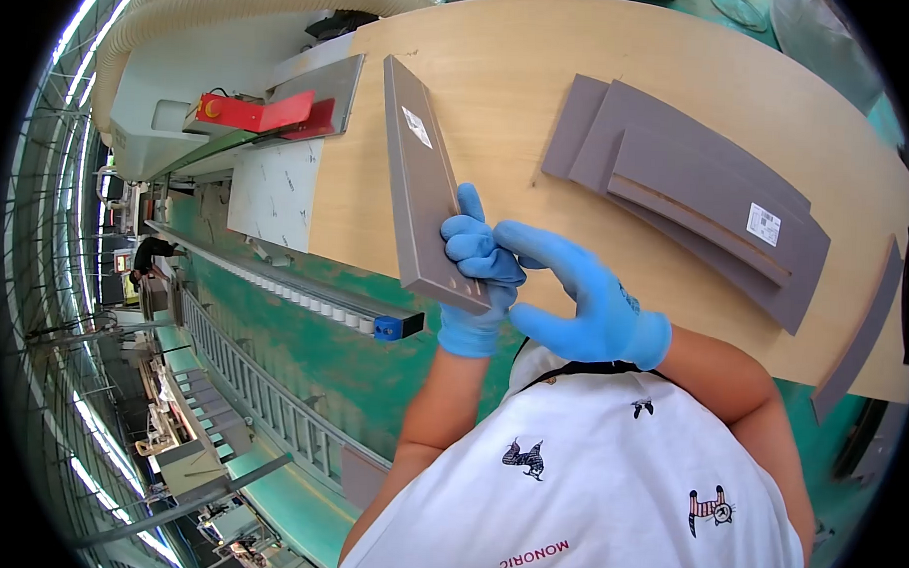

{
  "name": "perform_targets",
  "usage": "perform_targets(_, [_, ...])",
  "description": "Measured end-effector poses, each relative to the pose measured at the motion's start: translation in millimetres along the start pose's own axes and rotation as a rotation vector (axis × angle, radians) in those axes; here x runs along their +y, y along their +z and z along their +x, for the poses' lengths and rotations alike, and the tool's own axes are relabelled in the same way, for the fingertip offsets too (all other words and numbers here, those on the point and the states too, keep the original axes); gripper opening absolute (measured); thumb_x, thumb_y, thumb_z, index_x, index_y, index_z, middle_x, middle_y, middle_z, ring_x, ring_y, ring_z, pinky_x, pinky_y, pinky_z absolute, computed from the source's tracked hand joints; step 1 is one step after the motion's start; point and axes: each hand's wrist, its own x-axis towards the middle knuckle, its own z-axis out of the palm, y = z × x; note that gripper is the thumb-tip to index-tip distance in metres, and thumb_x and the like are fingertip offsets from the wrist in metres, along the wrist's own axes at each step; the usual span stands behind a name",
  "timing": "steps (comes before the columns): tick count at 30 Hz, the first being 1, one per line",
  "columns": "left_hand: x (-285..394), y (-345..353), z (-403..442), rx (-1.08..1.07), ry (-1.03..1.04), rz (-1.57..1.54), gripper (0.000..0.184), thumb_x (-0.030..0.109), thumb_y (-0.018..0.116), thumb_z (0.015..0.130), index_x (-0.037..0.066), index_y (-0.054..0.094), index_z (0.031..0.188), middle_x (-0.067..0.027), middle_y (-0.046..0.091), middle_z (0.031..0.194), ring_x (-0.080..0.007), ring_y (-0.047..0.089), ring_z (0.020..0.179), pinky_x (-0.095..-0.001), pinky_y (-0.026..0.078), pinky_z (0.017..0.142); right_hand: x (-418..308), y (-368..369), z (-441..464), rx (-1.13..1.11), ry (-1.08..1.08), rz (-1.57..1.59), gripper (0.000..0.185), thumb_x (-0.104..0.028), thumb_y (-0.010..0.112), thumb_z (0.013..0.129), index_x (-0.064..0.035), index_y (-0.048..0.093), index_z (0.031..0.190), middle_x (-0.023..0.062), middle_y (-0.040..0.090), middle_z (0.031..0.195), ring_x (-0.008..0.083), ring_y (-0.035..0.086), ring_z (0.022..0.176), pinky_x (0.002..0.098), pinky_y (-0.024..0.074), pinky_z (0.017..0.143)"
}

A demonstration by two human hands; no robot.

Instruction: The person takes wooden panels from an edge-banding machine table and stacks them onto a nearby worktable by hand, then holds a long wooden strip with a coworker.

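My left hand [478,265], in a blue glove, is closed around the lower end of a narrow grey-brown board [418,183]. The board is tilted up over the wooden table, and a white label [416,127] is on its broad face. Small marks show near its lower end. My right hand [596,301], also gloved in blue, is beside the left one with fingers stretched and thumb apart. Its fingertips come close to the fingers of my left hand; whether they touch I cannot tell. Nothing is seen in the right hand.
Several grey-brown panels [698,192] lie stacked on the wooden table [483,45] to the right, one labelled. Another strip [861,333] lies at the table's right edge. A machine with a red part [255,112] stands left. A roller conveyor [284,286] and a distant person [150,255] are beyond.
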Motion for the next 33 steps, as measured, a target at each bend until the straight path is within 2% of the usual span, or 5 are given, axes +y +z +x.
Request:
perform_targets(8, [-24.4,8.5,-8.9,0.343,0.228,0.316,0.033,0.03,0.044,0.1,0.009,0.055,0.124,0.0124,0.059,0.077,0.0023,0.056,0.071,-0.016,0.048,0.056,-23.3,-2.7,19.2,0.02,-0.275,-0.126,0.062,-0.007,0.066,0.078,0.0031,0.044,0.135,0.0185,0.059,0.119,0.0261,0.06,0.103,0.0376,0.047,0.091])
perform_targets(13, [-51.1,-22.9,7.2,0.567,0.246,1.192,0.056,0.054,0.039,0.099,0.006,0.052,0.126,-0.0095,0.061,0.116,-0.0212,0.062,0.101,-0.0329,0.053,0.083,-6.9,-10.8,-13.1,0.397,0.341,0.181,0.048,-0.018,0.067,0.083,0.0041,0.053,0.123,0.0108,0.062,0.111,0.0185,0.062,0.099,0.032,0.0496,0.084])
perform_targets(20, [-79.5,-51.8,9.3,0.498,-0.004,1.162,0.035,0.029,0.052,0.099,0.003,0.054,0.123,-0.01,0.062,0.113,-0.0205,0.062,0.102,-0.0341,0.049,0.091,-5.3,-68.0,-81.3,0.728,0.378,0.667,0.049,-0.015,0.064,0.089,0.0044,0.048,0.13,0.0129,0.059,0.123,0.0172,0.057,0.11,0.0329,0.0443,0.096])
perform_targets(25, [-50.9,-58.6,18.7,0.121,-0.104,2.185,0.035,0.021,0.043,0.102,-0.001,0.053,0.127,-0.0105,0.06,0.12,-0.0234,0.056,0.115,-0.0374,0.043,0.1,-37.2,-112.7,-136.2,0.895,0.283,0.476,0.051,-0.015,0.062,0.086,0.0033,0.047,0.131,0.013,0.06,0.121,0.0226,0.059,0.111,0.0361,0.0476,0.094])
perform_targets(33, [47.4,-33.4,92.5,0.461,0.421,1.954,0.052,0.035,0.04,0.102,0.0,0.041,0.141,-0.0136,0.048,0.138,-0.0238,0.046,0.127,-0.0384,0.037,0.107,-48.4,-211.5,-276.1,1.098,0.238,0.554,0.044,-0.02,0.055,0.088,0.0007,0.052,0.126,0.0115,0.062,0.115,0.0211,0.064,0.1,0.0335,0.0532,0.084])
